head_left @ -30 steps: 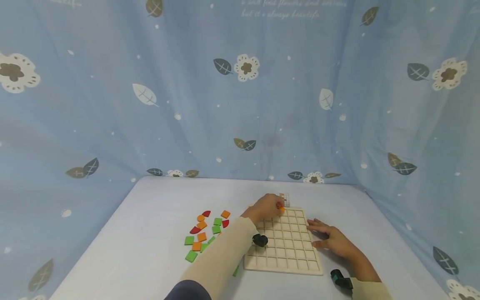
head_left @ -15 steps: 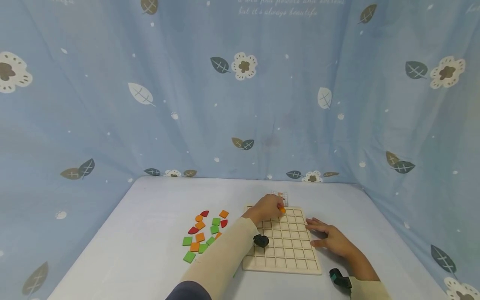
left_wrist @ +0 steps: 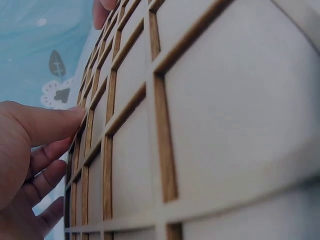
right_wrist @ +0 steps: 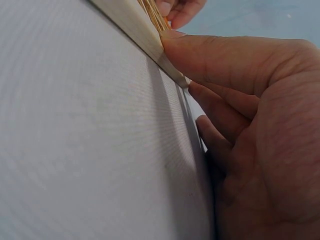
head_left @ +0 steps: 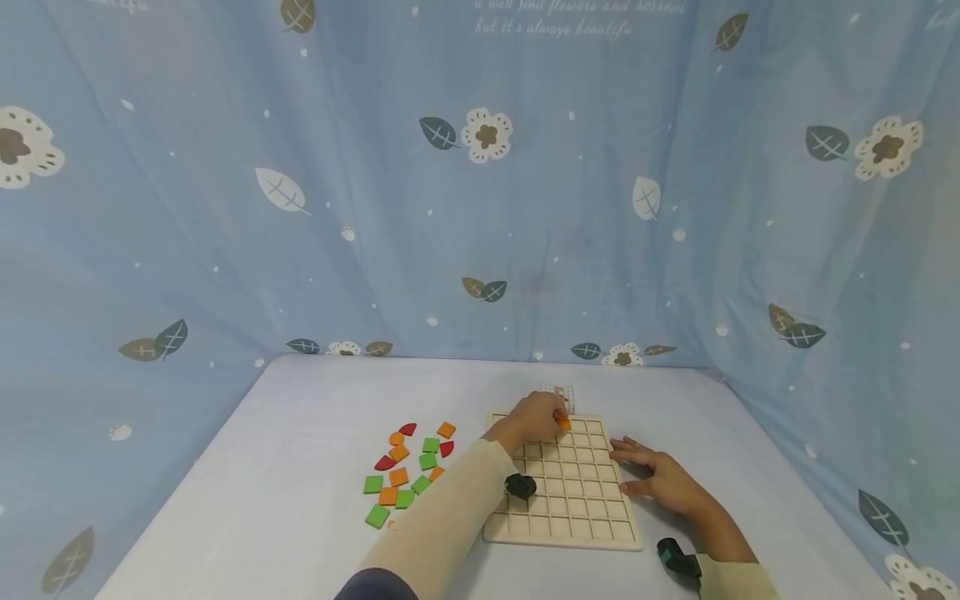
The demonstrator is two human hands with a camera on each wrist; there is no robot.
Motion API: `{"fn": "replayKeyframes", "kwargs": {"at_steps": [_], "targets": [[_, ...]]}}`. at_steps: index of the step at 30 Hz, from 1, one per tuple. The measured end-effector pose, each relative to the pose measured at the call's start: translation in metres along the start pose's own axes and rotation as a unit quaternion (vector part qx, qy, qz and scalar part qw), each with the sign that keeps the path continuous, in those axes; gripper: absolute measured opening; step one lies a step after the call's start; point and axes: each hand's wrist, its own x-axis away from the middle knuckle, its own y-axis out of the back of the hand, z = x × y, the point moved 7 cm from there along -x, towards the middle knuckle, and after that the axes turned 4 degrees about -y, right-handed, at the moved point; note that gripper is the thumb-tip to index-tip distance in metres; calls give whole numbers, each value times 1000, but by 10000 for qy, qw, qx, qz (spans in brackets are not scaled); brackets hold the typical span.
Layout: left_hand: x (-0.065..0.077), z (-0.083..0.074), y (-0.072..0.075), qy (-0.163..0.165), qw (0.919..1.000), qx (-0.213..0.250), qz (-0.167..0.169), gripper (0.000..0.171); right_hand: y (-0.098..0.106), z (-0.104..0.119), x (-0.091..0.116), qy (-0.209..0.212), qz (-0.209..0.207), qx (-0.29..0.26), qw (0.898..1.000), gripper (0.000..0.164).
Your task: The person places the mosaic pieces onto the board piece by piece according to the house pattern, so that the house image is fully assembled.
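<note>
Head view: pinching an orange piece (head_left: pixel 564 424) in the left hand (head_left: pixel 536 415), at the far row of the wooden grid board (head_left: pixel 577 492), just beside the printed pattern card (head_left: pixel 566 396). Best squared to one cell, then pressed flat. Left wrist view: reaching in with thumb forward, lower fingers parted; impossible to tell whether seated. Right wrist view: touching the board's edge with thumb, fingers loosely spread; best braced lightly there by the right hand (head_left: pixel 662 480) against sliding.
</note>
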Motion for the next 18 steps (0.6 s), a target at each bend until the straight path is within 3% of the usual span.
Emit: {"fn": "replayKeyframes", "kwargs": {"at_steps": [9,18], "targets": [[15,6,14,78,9999,45,-144,22,2,3,-1,15,5,30,10000,60],[40,13,41,109,9988,-472,-47,24,-1,4,-1,-45,30,186,9998,60]]}}
